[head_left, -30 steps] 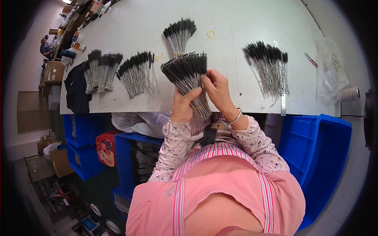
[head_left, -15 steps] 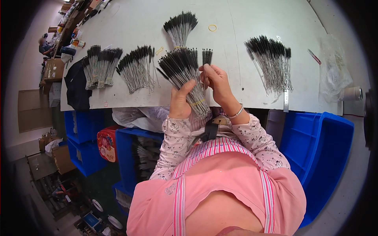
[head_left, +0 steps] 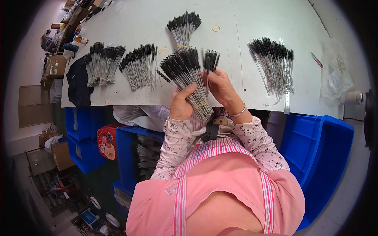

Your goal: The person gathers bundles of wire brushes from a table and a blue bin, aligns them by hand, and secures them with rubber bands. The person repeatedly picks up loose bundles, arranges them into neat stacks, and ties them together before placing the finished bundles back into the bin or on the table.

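My left hand (head_left: 182, 103) is wrapped round a thick bundle of wire brushes (head_left: 182, 70), black bristles fanned upward. A yellow rubber band (head_left: 202, 104) circles the bundle's wire stems near the lower end. At the bundle's right side, my right hand (head_left: 221, 84) pinches a few brushes (head_left: 211, 59) whose bristle heads stand apart from the rest. Just beyond, a second banded bundle of brushes (head_left: 183, 29) lies on the white table (head_left: 220, 43). Whether the pinched brushes still touch the held bundle lower down is hidden by my fingers.
Loose brushes lie in a pile on the left (head_left: 138, 67) and another on the right (head_left: 271, 65); banded bundles (head_left: 103, 65) are farther left. A yellow rubber band (head_left: 215, 28), tweezers (head_left: 315, 59) and a plastic bag (head_left: 338, 74) rest on the table. Blue crates (head_left: 323, 165) stand below its edge.
The brushes at my right fingers have spread out and shifted slightly right of the main bundle. My left hand keeps its hold on the bundle. The view has shifted a little.
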Motion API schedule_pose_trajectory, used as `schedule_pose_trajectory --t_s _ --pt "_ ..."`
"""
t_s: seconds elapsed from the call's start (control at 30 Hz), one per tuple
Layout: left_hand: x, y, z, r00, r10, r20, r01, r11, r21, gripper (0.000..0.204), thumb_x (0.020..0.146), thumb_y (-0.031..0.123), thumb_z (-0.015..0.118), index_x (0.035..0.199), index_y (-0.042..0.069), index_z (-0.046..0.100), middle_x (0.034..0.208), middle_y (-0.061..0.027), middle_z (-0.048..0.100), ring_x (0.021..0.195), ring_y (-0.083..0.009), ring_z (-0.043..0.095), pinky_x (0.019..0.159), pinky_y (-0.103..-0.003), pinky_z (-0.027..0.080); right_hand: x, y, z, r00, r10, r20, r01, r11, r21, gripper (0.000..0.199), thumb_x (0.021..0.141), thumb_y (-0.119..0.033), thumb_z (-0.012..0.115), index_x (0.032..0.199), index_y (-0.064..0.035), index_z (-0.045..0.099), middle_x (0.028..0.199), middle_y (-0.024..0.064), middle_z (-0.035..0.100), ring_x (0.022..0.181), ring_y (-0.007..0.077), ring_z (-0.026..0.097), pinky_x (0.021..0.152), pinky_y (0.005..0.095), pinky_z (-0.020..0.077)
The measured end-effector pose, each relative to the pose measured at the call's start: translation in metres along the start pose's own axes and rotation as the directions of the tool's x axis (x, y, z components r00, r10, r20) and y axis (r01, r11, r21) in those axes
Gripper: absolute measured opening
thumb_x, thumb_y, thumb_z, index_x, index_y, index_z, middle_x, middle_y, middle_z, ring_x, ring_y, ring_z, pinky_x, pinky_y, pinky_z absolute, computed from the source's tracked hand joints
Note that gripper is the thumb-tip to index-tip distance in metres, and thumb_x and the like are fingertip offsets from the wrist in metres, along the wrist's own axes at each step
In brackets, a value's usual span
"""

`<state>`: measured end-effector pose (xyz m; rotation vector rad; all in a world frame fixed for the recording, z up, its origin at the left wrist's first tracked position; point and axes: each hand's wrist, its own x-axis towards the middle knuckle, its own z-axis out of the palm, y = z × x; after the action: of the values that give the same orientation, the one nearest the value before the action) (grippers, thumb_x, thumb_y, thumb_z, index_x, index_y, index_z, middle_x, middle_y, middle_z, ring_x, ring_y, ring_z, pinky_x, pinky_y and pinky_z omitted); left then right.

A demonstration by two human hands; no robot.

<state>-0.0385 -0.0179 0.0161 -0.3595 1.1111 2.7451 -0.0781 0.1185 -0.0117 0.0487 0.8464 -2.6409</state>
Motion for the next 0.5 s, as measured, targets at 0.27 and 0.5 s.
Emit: schedule_pose_trajectory --t_s 0.27,0.5 --pt "0.008 -0.003 -0.009 0.998 -0.051 -0.044 0.050 0.998 -0.040 0.030 0.082 -0.002 0.061 0.111 -0.003 0.056 0.101 -0.0120 0.064 0.090 -0.0228 0.063 0.080 -0.035 0.053 0.002 -0.007 0.004 0.988 0.149 0.051 -0.156 0.964 0.216 0.030 0.083 -0.016 0.065 0.105 0.0010 0.057 0.084 0.0007 0.057 0.070 0.0088 0.051 0.064 0.0237 0.0403" --pt "0.005 -0.007 -0.013 0.998 -0.029 -0.049 0.029 1.000 0.010 0.028 0.087 0.006 0.059 0.114 -0.001 0.055 0.108 -0.0115 0.062 0.098 -0.0245 0.061 0.086 -0.037 0.050 0.001 0.001 0.009 0.994 0.065 -0.092 -0.069 0.997 -0.043 0.017 0.081 -0.010 0.066 0.095 -0.0010 0.063 0.085 0.0040 0.064 0.076 0.0116 0.059 0.071 0.0244 0.0468"
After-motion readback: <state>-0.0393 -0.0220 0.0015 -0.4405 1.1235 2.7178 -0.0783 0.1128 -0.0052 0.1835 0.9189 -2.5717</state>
